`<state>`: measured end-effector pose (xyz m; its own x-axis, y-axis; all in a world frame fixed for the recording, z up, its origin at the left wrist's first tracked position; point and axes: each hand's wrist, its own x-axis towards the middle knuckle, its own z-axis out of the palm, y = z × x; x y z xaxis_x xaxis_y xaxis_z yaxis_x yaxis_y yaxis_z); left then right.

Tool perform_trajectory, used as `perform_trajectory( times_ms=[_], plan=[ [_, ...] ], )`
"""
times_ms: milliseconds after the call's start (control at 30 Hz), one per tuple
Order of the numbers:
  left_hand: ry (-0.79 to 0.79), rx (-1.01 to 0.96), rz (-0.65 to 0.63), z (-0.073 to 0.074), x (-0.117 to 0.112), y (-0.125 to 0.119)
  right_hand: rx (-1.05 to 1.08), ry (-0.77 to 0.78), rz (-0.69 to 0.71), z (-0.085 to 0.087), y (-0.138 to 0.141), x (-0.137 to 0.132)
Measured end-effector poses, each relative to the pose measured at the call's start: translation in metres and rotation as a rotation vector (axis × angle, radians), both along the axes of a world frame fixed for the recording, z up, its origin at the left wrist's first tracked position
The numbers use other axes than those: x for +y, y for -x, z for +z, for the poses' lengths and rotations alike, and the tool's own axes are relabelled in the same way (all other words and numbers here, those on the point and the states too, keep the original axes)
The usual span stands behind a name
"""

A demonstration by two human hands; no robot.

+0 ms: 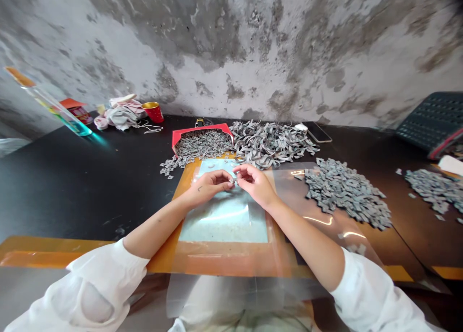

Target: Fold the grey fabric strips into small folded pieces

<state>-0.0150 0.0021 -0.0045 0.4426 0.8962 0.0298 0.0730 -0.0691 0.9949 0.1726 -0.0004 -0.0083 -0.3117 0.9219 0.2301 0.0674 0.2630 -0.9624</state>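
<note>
- In the head view, the left hand [211, 187] is mostly curled, thumb and fingertips pinched on a small piece [233, 179]; it is too small to tell its exact shape.
- The right hand [257, 185] meets it there, thumb and forefinger closed on the same piece, the fingertips of both hands almost touching.
- The small piece is held above a pale blue sheet [224, 228], between the two hands.
- Just beyond lies a red box [227, 128] with small grey rings [204, 144] spilling from its open front; beside it is a heap of grey strips [273, 141].
- To the right, a pile of grey pieces [347, 192] lies near the right forearm.
- The pinch looks narrow, so a slip of either thumb could drop the piece, perhaps among the loose rings, where it would be hard to pick out.
- A wide sweep of the right forearm might scatter that pile.
- Glare on the glossy sheet could make a dropped piece harder to spot.
</note>
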Motion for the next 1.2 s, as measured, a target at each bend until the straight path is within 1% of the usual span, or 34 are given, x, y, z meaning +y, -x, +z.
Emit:
perform_trajectory(
  times_ms=[67,233,333,500,633,767,867,933,1000,1067,1200],
  plan=[
    [0.046,-0.020,-0.018,0.0000,-0.0009,-0.0012,-0.013,-0.015,0.002,-0.0002,-0.0004,0.0001],
    [0.062,0.012,-0.046,-0.0028,0.0009,0.0028,-0.037,-0.082,-0.051,0.0021,-0.0031,0.0015],
    [0.090,0.013,-0.070,-0.0013,0.0004,0.0048,-0.037,-0.093,-0.059,0.0036,-0.0046,0.0020],
    [0.153,0.005,-0.057,0.0013,-0.0010,0.0059,-0.083,-0.131,-0.047,0.0011,-0.0039,0.0016],
    [0.126,0.049,-0.023,0.0001,-0.0003,0.0049,-0.125,-0.169,-0.053,-0.0012,-0.0025,0.0007],
    [0.079,0.088,0.000,-0.0009,-0.0003,0.0027,-0.163,-0.203,-0.055,0.0009,-0.0022,-0.0011],
    [0.074,0.045,-0.033,-0.0023,0.0002,0.0032,-0.175,-0.207,-0.072,0.0033,-0.0025,-0.0024],
    [0.111,0.018,-0.074,-0.0039,0.0009,0.0044,-0.172,-0.204,-0.088,0.0043,-0.0025,-0.0028],
    [0.138,0.023,-0.086,-0.0059,0.0018,0.0052,-0.178,-0.222,-0.100,0.0046,-0.0026,-0.0027],
    [0.118,0.050,-0.056,-0.0075,0.0026,0.0055,-0.189,-0.250,-0.107,0.0047,-0.0029,-0.0023],
    [0.000,0.132,0.049,-0.0067,0.0031,0.0053,-0.171,-0.243,-0.082,0.0036,-0.0031,-0.0012]
  ],
)
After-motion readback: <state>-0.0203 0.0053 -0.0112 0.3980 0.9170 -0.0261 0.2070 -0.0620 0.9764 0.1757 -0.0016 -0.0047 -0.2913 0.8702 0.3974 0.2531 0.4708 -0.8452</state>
